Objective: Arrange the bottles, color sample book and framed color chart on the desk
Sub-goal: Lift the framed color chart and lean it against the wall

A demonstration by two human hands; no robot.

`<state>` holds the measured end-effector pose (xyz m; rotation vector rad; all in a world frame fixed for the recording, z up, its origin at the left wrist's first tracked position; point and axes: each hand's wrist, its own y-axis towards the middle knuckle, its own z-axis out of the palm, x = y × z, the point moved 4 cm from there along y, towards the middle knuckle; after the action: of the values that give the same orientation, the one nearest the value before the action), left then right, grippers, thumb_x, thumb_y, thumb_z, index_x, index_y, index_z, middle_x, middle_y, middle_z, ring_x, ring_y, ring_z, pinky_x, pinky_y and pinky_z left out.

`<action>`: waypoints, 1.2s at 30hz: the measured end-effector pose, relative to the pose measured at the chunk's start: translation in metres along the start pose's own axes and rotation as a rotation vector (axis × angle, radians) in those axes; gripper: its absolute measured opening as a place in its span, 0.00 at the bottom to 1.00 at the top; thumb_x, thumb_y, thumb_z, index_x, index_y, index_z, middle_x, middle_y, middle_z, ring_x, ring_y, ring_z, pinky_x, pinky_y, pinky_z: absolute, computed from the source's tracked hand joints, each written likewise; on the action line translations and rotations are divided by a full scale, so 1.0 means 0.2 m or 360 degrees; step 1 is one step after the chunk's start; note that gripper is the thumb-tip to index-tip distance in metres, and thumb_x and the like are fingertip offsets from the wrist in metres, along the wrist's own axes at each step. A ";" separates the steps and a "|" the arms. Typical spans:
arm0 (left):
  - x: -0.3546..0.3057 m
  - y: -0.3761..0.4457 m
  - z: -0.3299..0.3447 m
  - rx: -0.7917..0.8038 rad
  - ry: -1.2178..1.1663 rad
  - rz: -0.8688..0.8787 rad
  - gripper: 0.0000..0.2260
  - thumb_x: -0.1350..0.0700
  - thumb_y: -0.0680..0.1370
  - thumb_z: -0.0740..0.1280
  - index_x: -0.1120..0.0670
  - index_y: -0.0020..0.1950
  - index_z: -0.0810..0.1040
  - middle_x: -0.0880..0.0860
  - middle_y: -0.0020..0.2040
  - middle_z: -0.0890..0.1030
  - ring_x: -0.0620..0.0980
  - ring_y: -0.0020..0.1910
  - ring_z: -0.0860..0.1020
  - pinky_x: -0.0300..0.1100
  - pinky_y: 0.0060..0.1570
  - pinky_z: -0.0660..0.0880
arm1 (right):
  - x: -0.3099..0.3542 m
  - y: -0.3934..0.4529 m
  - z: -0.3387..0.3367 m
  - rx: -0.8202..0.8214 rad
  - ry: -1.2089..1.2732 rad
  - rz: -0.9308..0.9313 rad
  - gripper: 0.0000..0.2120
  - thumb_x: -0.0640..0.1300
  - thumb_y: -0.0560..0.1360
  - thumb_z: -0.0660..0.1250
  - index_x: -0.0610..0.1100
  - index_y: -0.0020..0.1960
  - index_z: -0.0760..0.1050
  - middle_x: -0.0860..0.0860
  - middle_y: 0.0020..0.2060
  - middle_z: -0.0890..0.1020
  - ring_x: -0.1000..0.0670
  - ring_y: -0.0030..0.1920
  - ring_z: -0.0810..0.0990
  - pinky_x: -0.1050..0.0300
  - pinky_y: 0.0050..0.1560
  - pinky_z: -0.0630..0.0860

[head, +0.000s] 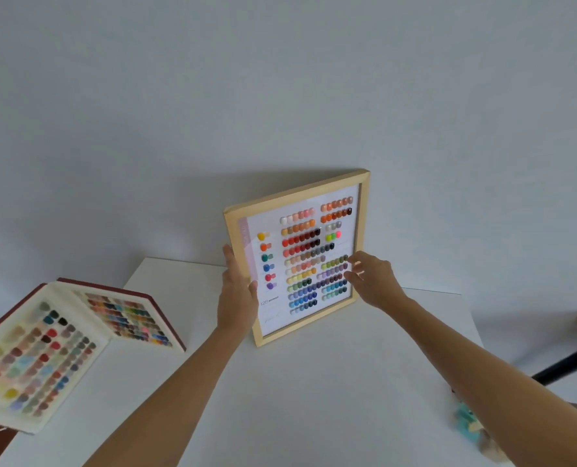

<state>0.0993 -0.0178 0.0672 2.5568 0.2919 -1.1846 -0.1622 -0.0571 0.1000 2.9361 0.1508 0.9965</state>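
The light wooden framed color chart [300, 257] stands tilted at the back of the white desk [314, 399], against the wall. Left hand [238, 294] rests flat along the frame's left edge, thumb on the glass. Right hand [373, 281] is at its right edge, fingers spread apart. The open red-covered color sample book [71, 345] sits well left of the frame, hanging over the desk's edge.

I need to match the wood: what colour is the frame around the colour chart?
Pale natural wood, light tan, on the frame; the head view shows it.
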 end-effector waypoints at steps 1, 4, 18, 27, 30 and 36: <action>0.01 0.01 0.01 -0.0011 -0.0030 0.0024 0.39 0.55 0.79 0.64 0.42 0.75 0.36 0.58 0.62 0.71 0.51 0.52 0.80 0.35 0.31 0.76 | -0.01 0.02 0.01 -0.0011 0.0023 0.0021 0.16 0.43 0.77 0.66 0.42 0.63 0.70 0.42 0.56 0.81 0.44 0.51 0.81 0.59 0.46 0.75; 0.03 0.04 0.03 -0.0031 -0.0089 0.0074 0.37 0.53 0.79 0.62 0.41 0.75 0.37 0.56 0.61 0.73 0.45 0.48 0.78 0.35 0.30 0.78 | -0.05 0.08 0.03 -0.0068 0.0103 0.0092 0.24 0.42 0.77 0.66 0.44 0.69 0.60 0.41 0.61 0.78 0.43 0.53 0.79 0.53 0.48 0.78; 0.16 0.37 0.08 0.0082 -0.0217 0.0274 0.35 0.53 0.78 0.62 0.36 0.74 0.41 0.51 0.61 0.75 0.41 0.45 0.80 0.27 0.30 0.76 | -0.18 0.21 0.18 -0.0522 0.0281 -0.0033 0.36 0.49 0.80 0.56 0.62 0.72 0.31 0.42 0.69 0.69 0.47 0.45 0.83 0.49 0.37 0.83; 0.21 0.55 0.10 0.0197 -0.0168 0.0396 0.35 0.58 0.78 0.63 0.40 0.76 0.44 0.53 0.64 0.74 0.46 0.55 0.79 0.28 0.38 0.76 | -0.30 0.22 0.22 -0.0542 0.0099 -0.0228 0.37 0.53 0.76 0.57 0.50 0.76 0.36 0.43 0.61 0.75 0.58 0.42 0.79 0.53 0.42 0.82; 0.19 0.60 0.11 0.0181 -0.0143 0.0425 0.35 0.58 0.79 0.63 0.42 0.76 0.45 0.55 0.65 0.74 0.51 0.59 0.78 0.41 0.45 0.80 | -0.31 0.25 0.23 -0.0573 0.0068 -0.0222 0.40 0.42 0.77 0.62 0.51 0.76 0.36 0.41 0.61 0.74 0.56 0.43 0.78 0.53 0.43 0.81; 0.17 0.70 0.14 0.0176 -0.0114 0.0432 0.34 0.58 0.79 0.63 0.42 0.76 0.45 0.56 0.66 0.73 0.54 0.61 0.78 0.51 0.49 0.81 | -0.33 0.32 0.24 -0.0602 0.0090 -0.0168 0.41 0.40 0.77 0.63 0.54 0.76 0.36 0.41 0.63 0.71 0.56 0.45 0.77 0.50 0.44 0.82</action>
<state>0.1443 -0.1558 0.0493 2.5369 -0.1378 -1.2133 -0.1797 -0.1271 0.0268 2.5341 0.1039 0.9706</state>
